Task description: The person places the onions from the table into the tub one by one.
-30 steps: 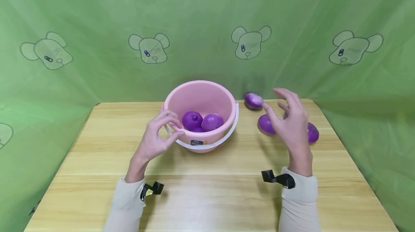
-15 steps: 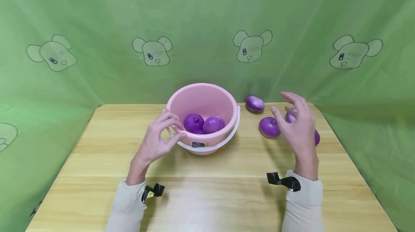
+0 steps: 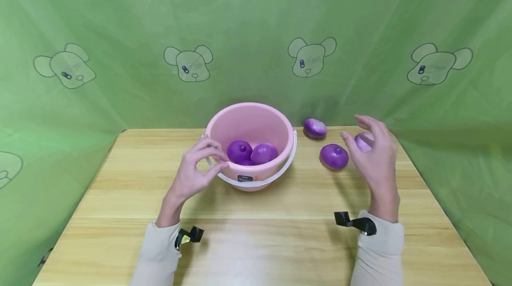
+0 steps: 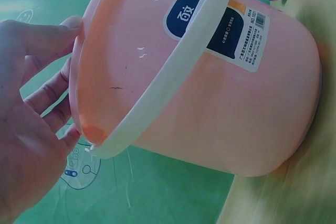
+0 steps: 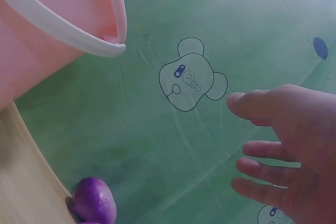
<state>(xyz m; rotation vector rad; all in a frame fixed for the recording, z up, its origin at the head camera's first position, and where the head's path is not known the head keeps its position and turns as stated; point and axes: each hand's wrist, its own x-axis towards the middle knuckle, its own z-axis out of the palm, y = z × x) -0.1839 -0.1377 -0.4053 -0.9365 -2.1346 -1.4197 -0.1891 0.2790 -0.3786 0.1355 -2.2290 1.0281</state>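
Observation:
In the head view a pink bucket point(image 3: 264, 171) with a white handle point(image 3: 276, 176) stands tilted toward me on the wooden table. My left hand point(image 3: 194, 172) pinches its near-left rim between thumb and fingers, as the left wrist view also shows. Inside lie purple onions point(image 3: 264, 153), two plainly seen and part of another below. My right hand point(image 3: 378, 161) hovers over the table right of the bucket, fingers apart, holding nothing. Close to it are a purple onion point(image 3: 334, 156) and a paler onion point(image 3: 364, 141), which the hand partly covers.
Another onion point(image 3: 315, 128) lies by the table's back edge, right of the bucket. A green curtain point(image 3: 248, 24) with mouse-head drawings rises behind the table point(image 3: 256, 232) and along both sides. Each sleeve carries a black wrist mount.
My right hand has moved right, away from the bucket, uncovering more of the middle onion and covering the far-right one. The left hand keeps its hold on the rim. The view shifted slightly.

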